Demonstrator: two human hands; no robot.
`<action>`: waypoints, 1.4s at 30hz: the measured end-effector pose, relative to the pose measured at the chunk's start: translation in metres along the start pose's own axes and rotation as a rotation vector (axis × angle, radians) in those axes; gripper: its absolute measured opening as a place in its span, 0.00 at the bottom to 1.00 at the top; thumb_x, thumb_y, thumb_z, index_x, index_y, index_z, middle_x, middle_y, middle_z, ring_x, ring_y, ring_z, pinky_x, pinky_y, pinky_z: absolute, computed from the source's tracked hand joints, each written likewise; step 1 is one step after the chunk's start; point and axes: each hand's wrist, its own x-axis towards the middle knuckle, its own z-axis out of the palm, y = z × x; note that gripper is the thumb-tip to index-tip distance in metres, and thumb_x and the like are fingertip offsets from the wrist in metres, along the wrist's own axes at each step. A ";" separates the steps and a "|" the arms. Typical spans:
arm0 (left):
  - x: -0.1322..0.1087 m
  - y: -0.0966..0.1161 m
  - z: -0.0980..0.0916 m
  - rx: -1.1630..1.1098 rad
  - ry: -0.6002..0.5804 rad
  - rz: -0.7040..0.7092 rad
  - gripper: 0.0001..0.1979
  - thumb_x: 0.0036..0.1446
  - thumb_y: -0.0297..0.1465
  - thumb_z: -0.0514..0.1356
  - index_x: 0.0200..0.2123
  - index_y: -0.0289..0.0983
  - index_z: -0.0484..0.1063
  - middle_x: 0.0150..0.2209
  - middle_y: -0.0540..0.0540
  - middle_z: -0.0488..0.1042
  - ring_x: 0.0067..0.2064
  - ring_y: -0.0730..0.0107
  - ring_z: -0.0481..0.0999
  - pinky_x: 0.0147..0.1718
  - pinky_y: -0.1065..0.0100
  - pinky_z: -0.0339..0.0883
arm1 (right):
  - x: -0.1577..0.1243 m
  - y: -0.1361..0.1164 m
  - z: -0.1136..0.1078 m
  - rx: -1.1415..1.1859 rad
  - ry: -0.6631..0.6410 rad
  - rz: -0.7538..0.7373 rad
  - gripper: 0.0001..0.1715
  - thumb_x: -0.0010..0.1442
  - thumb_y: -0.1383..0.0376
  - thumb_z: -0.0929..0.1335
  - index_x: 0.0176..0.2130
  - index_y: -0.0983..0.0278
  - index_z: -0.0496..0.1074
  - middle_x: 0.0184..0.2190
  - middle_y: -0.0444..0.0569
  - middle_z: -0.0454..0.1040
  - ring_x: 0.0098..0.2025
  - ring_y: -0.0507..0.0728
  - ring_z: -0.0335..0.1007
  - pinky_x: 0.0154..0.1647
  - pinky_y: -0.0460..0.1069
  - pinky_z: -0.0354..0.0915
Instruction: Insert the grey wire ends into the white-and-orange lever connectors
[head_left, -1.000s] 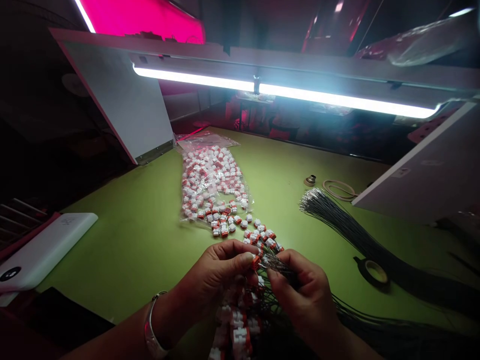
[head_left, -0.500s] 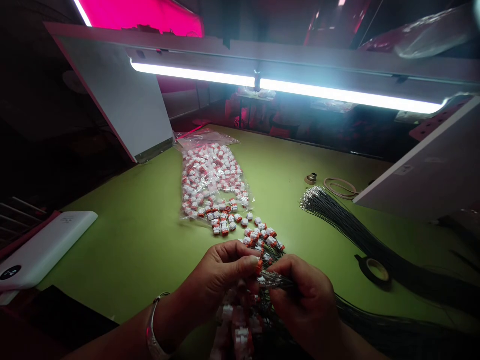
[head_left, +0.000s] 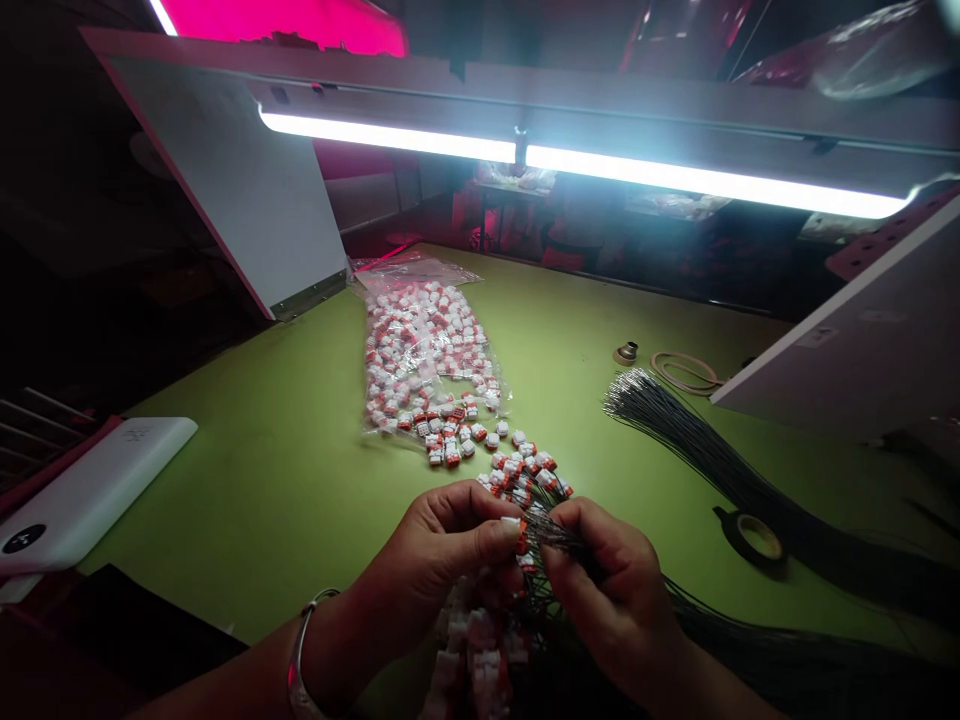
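- here we are at the desk (head_left: 285, 450), both hands close together at the near side, each one closed on something.
- left hand (head_left: 442, 550): thumb and fingers pinch a small orange-and-white connector (head_left: 522, 538), its orange part towards the right hand (head_left: 615, 580).
- right hand: thumb and forefinger clamp a bunch of thin dark wires (head_left: 559, 535), tips just beside the connector; whether any tip sits inside it, i cannot tell.
- that connector looks light, hard and smooth, likely a little slippery; its sides seem the place to pinch, orange face left free.
- the wires look thin and springy, tips probably easy to bend, so a hold close behind the ends seems best.
- beyond the hands, loose connectors (head_left: 451, 445) lie at the near end of a clear bag (head_left: 424, 345) packed with more; a blurred connector heap (head_left: 487, 665) sits below the left hand.
- off to the right, a long wire bundle (head_left: 690, 440) lies near a tape roll (head_left: 759, 540).
- and against half a second ago: the bunch in the right hand is higher, more level with the connector, and the lamp (head_left: 712, 180) rides higher in view; bag, bundle and tape roll keep their places on the desk.
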 end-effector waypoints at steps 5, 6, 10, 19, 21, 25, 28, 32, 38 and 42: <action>0.000 -0.004 0.002 -0.018 -0.001 -0.007 0.13 0.45 0.33 0.75 0.29 0.34 0.76 0.21 0.47 0.78 0.21 0.72 0.75 0.20 0.74 0.69 | -0.003 -0.001 0.001 -0.104 0.037 -0.115 0.08 0.60 0.72 0.65 0.31 0.61 0.67 0.23 0.42 0.69 0.23 0.52 0.61 0.24 0.47 0.57; 0.000 -0.005 0.002 -0.015 0.002 0.001 0.13 0.44 0.32 0.75 0.29 0.34 0.76 0.21 0.47 0.78 0.21 0.72 0.76 0.21 0.74 0.69 | -0.003 -0.002 0.002 -0.110 0.040 -0.133 0.08 0.60 0.73 0.65 0.31 0.61 0.67 0.23 0.42 0.70 0.23 0.52 0.61 0.24 0.47 0.57; -0.003 -0.006 0.001 -0.005 0.009 0.028 0.11 0.44 0.30 0.75 0.29 0.34 0.77 0.23 0.47 0.80 0.24 0.72 0.77 0.25 0.73 0.71 | -0.004 -0.001 0.003 -0.090 0.013 -0.132 0.08 0.61 0.72 0.65 0.32 0.61 0.67 0.24 0.42 0.70 0.23 0.51 0.62 0.24 0.46 0.58; -0.006 -0.005 0.002 -0.012 0.005 0.060 0.10 0.45 0.30 0.74 0.31 0.35 0.79 0.25 0.47 0.81 0.25 0.72 0.77 0.27 0.73 0.71 | -0.006 0.001 0.005 -0.055 0.019 -0.015 0.07 0.61 0.70 0.66 0.30 0.61 0.66 0.23 0.41 0.68 0.23 0.51 0.60 0.24 0.46 0.57; -0.007 -0.005 0.004 -0.009 0.014 0.048 0.10 0.45 0.29 0.75 0.31 0.35 0.79 0.25 0.48 0.81 0.25 0.73 0.77 0.28 0.74 0.71 | -0.006 0.002 0.004 -0.065 0.015 -0.036 0.07 0.60 0.70 0.66 0.30 0.61 0.66 0.23 0.41 0.67 0.23 0.51 0.60 0.24 0.46 0.57; -0.007 -0.004 0.004 -0.004 0.012 0.046 0.10 0.45 0.30 0.75 0.30 0.34 0.79 0.25 0.48 0.81 0.25 0.73 0.77 0.27 0.74 0.72 | -0.003 0.001 0.004 -0.039 -0.004 -0.004 0.09 0.64 0.67 0.65 0.30 0.61 0.65 0.23 0.41 0.66 0.24 0.51 0.59 0.25 0.46 0.57; -0.005 -0.005 0.001 -0.005 0.001 0.042 0.10 0.47 0.31 0.74 0.29 0.34 0.77 0.23 0.47 0.80 0.24 0.71 0.78 0.25 0.74 0.72 | -0.001 0.000 0.003 -0.024 -0.036 0.008 0.11 0.68 0.64 0.62 0.32 0.62 0.66 0.25 0.42 0.67 0.26 0.52 0.60 0.27 0.47 0.59; -0.004 -0.007 0.001 -0.022 0.017 0.044 0.10 0.45 0.30 0.75 0.29 0.35 0.77 0.24 0.49 0.80 0.24 0.72 0.78 0.25 0.75 0.71 | -0.002 0.001 0.004 -0.078 -0.033 -0.031 0.10 0.67 0.66 0.62 0.33 0.62 0.66 0.25 0.43 0.67 0.25 0.52 0.60 0.27 0.47 0.58; -0.007 -0.009 0.003 0.007 0.025 0.070 0.10 0.45 0.30 0.75 0.29 0.33 0.79 0.26 0.48 0.80 0.25 0.75 0.76 0.27 0.75 0.71 | -0.006 0.003 0.007 -0.112 -0.004 -0.091 0.07 0.66 0.68 0.63 0.33 0.61 0.65 0.26 0.43 0.67 0.26 0.53 0.62 0.28 0.47 0.59; -0.006 -0.008 0.003 -0.030 0.004 0.072 0.09 0.46 0.30 0.74 0.28 0.34 0.78 0.23 0.49 0.80 0.24 0.74 0.76 0.25 0.75 0.71 | -0.003 0.002 0.005 -0.055 -0.040 -0.046 0.09 0.68 0.67 0.62 0.33 0.61 0.66 0.27 0.43 0.68 0.27 0.52 0.62 0.29 0.46 0.60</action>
